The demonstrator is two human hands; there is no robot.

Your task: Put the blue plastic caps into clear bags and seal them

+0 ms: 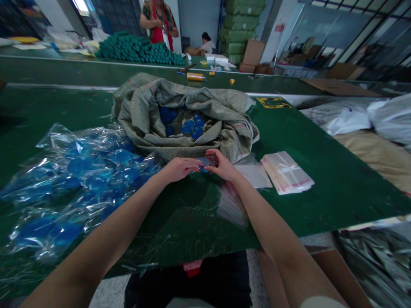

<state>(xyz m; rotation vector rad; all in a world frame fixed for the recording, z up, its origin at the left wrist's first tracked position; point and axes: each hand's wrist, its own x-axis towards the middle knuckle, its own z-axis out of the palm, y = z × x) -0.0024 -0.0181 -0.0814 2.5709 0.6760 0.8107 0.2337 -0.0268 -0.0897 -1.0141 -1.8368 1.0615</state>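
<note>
My left hand and my right hand meet above the green table, both pinching a small clear plastic bag with something blue inside. Just beyond them lies a crumpled woven grey-green sack, holding several round blue plastic pieces. Left of my left hand, a large clear plastic bag spreads out, full of similar blue pieces. Right of my right hand lies a stack of clear red-edged bags. A loose sheaf of clear bags sits below my right wrist.
A second green table stretches behind, bearing a long pile of green rolls and a roll of tape. White sacks lie at the right. Farther back stand a person in a red apron, a seated person, and cardboard boxes.
</note>
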